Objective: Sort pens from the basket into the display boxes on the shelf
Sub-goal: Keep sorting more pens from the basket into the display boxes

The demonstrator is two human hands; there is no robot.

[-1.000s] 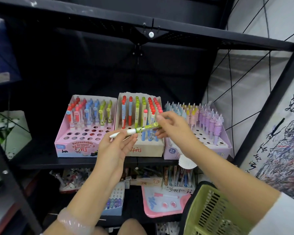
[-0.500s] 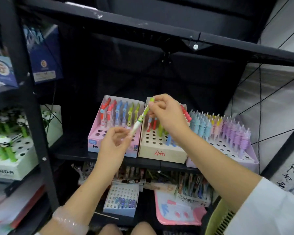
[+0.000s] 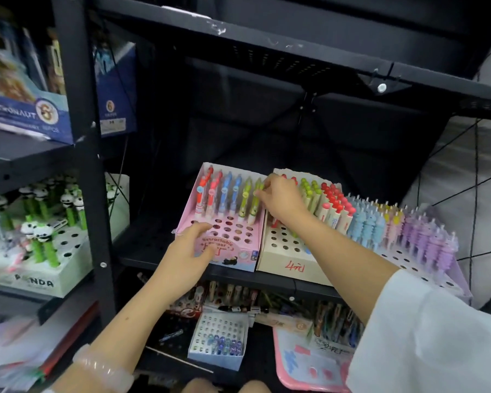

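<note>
A pink display box (image 3: 240, 255) with holes stands on the black shelf, holding red, blue and green pens along its back rows. My right hand (image 3: 281, 198) pinches the top of a green pen (image 3: 255, 201) standing at the right end of the box's green row. My left hand (image 3: 186, 255) rests on the box's front left corner, thumb on the top surface, fingers on the front face. A beige box (image 3: 291, 263) marked in red stands right of it with green and red pens. The basket is out of view.
A lilac box (image 3: 408, 260) of blue, pink and purple pens stands at the right. A white panda-pen box (image 3: 40, 279) sits on the left shelf beyond a black upright post (image 3: 88, 165). A lower shelf holds a small white box (image 3: 219, 340) and a pink tray (image 3: 309, 367).
The view swung right and down. My right hand carried the green pen from the air into the pink box. My left hand let go of the pen's tip and moved onto the box's front corner.
</note>
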